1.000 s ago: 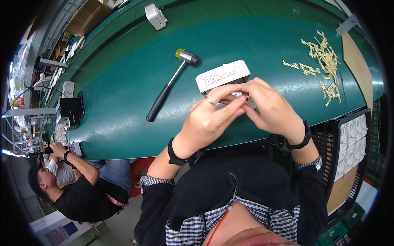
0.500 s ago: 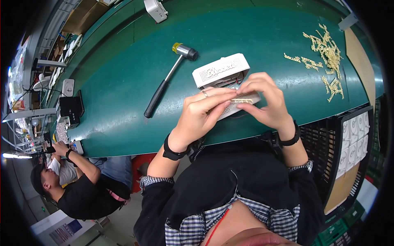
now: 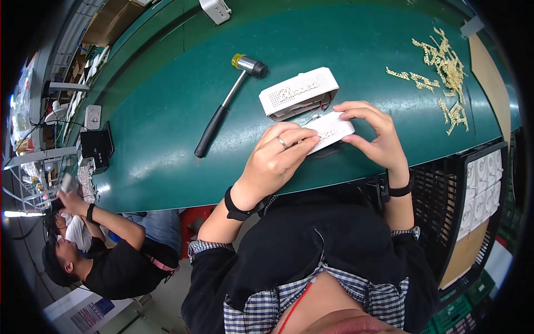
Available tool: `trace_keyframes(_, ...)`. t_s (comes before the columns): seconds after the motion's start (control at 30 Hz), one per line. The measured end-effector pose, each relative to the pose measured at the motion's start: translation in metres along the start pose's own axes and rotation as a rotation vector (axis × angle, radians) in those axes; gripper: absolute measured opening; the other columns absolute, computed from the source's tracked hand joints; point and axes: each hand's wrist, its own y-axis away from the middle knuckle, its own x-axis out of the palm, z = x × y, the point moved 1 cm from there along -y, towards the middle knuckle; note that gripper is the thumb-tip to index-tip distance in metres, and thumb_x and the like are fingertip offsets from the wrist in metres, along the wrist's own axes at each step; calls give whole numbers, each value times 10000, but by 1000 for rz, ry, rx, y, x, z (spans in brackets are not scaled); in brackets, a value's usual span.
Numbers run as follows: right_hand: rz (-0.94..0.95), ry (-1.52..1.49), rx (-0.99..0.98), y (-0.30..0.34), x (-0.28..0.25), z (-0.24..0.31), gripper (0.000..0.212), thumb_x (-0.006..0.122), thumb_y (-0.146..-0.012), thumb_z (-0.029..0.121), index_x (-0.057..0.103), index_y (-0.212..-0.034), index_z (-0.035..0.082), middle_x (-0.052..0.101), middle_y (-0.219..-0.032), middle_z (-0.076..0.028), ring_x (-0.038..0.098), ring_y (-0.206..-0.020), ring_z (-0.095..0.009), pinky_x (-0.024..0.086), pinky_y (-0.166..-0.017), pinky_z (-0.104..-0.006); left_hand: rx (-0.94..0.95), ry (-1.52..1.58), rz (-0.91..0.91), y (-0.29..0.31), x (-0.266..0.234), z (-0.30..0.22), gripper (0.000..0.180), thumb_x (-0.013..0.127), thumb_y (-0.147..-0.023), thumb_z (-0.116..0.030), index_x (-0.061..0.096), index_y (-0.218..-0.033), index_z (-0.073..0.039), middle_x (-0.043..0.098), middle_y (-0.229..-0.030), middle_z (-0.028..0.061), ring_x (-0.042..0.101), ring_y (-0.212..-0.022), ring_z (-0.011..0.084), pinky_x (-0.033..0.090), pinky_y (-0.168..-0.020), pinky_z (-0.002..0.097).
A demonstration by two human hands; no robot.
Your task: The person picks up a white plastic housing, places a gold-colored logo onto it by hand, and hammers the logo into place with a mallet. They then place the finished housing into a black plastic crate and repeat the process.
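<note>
A white perforated plastic housing [image 3: 335,132] with raised lettering on its face is between my two hands near the bench's front edge. My left hand [image 3: 276,158], with a ring on one finger, grips its left end, fingertips pressing on the lettered face. My right hand [image 3: 378,131] pinches the right end, fingers along the far edge and thumb at the near side. Just beyond stands a second white perforated housing [image 3: 299,93], its lettered face upward and thin wires at its open side. The left part of the held housing is hidden by my fingers.
A mallet [image 3: 223,106] with a yellow and a black face lies to the left. Cream letter-shaped pieces [image 3: 451,72] are heaped at the right. A black crate [image 3: 445,217] stands beside the front edge. A co-worker [image 3: 111,250] works at far left.
The held housing has turned from a steep tilt so that its lettered face shows more. My right fingers have moved apart from the left ones to its right end.
</note>
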Motion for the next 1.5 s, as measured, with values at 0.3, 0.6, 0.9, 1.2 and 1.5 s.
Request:
trace_keyframes(0.3,136,137,-72,-3,0,9,307,680,-719,-26,698,-1014,56,531,-1187,-161,541,-1125,-318,443,-953,-397,76,-350,311,14,-24,-7,472,692,-775,-226,569,-1198,-55,594,-1180,63,522,-1148,264,369,-941,389)
trace_keyframes(0.6,-18,193,2,21,27,10,301,689,-722,22,688,-1023,35,499,-1155,-191,539,-1074,-345,429,-935,-400,-459,-631,-75,54,-83,56,571,690,-783,-265,487,-1251,-10,531,-1259,147,489,-1182,313,363,-954,426)
trace_keyframes(0.9,155,150,-151,-51,-21,-11,562,701,-788,224,519,-1266,-8,509,-1289,-167,457,-1250,-310,356,-1041,-413,-667,-765,134,90,-50,100,272,602,-850,-183,508,-1006,19,540,-946,167,561,-927,302,486,-734,418)
trace_keyframes(1.2,291,-248,205,-83,-12,-84,491,634,-840,28,445,-1289,-29,495,-1273,-120,457,-1235,-218,371,-1045,-348,-1021,59,-50,76,-75,94,207,500,-949,-235,517,-969,-30,493,-660,41,497,-513,195,434,-480,331)
trace_keyframes(1.5,-96,-138,156,-89,22,-93,486,598,-887,14,401,-1328,-36,474,-1308,-132,451,-1238,-216,363,-1033,-333,-1194,556,-180,65,-109,53,277,469,-981,-329,541,-966,-61,382,-621,-77,368,-499,22,299,-412,208)
